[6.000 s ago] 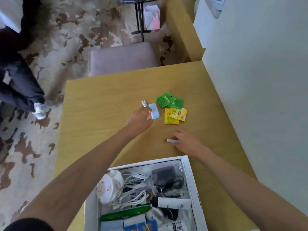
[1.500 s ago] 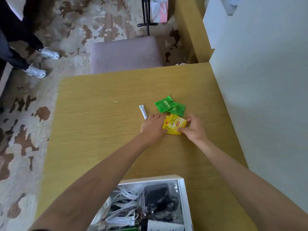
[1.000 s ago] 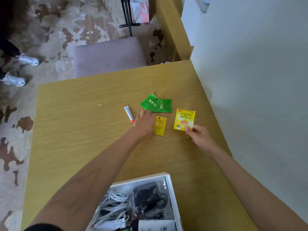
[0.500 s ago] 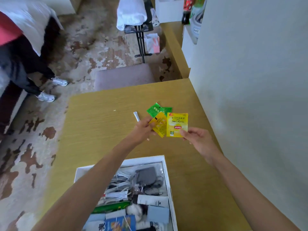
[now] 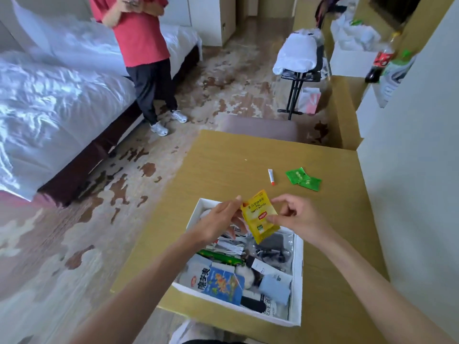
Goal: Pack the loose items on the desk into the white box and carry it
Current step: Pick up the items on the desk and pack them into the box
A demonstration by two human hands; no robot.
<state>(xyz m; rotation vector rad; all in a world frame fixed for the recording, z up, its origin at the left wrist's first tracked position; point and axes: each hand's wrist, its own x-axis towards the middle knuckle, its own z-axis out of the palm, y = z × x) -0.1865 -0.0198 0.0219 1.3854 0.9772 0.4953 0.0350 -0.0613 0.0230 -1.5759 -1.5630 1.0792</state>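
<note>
- Hotel-style room: a bed (image 5: 49, 95) to the far left of the hands, a person in a red top (image 5: 141, 33) standing by it, and a padded stool (image 5: 260, 126) beyond the wooden desk (image 5: 223, 165).
- Head view, hands: the left hand (image 5: 218, 220) pinches the upper corner of the yellow tea sachets (image 5: 259, 216). The right hand (image 5: 298, 217) nips their other edge, thumb on the face.
- Both hands hold the sachets in the air, directly above the far end of the white box (image 5: 298, 281).
- Step, as I judge it: dropping the sachets in. The next move calls for letting go over a gap.
- Beyond the right hand, on the desk, lie the green sachets (image 5: 303, 178) and a small tube (image 5: 271, 175), not yet packed.
- Below the hands the box is nearly full: white cables (image 5: 231, 244), a dark pouch (image 5: 275, 240), a blue printed pack (image 5: 223, 284) and a pale blue packet (image 5: 275, 286).
</note>
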